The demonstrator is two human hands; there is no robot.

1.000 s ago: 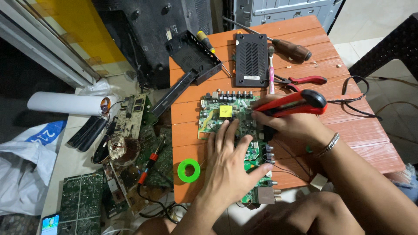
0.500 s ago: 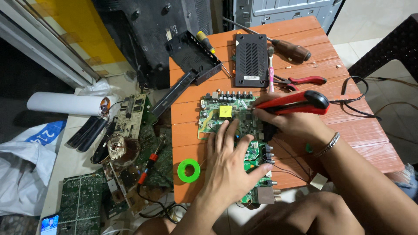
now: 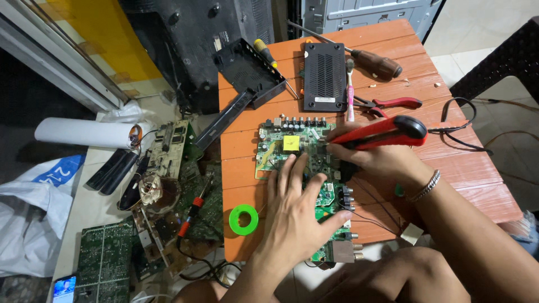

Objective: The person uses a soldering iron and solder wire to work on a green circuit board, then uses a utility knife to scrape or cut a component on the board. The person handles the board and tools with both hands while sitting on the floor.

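Note:
A green circuit board [image 3: 272, 151] with a yellow square part lies on a small orange table [image 3: 466, 168]. My left hand [image 3: 295, 216] rests flat on the board, fingers spread, pressing it down. My right hand [image 3: 379, 163] grips a red and black tool [image 3: 387, 131], its tip at the board's upper right edge near a row of connectors. A black cable [image 3: 455, 120] runs from the tool's back end across the table. A silver bracelet sits on my right wrist.
A green tape roll [image 3: 243, 219] lies at the table's front left. At the back are a black box lid [image 3: 324, 76], an open black casing [image 3: 247, 70], screwdrivers [image 3: 373, 62], red pliers [image 3: 396, 104]. Circuit boards [image 3: 104, 261], a white roll [image 3: 84, 133] and a phone [image 3: 64, 288] lie on the floor.
My right hand has tilted the red tool slightly, its tip staying at the board's upper right edge. My left hand has stayed flat on the board.

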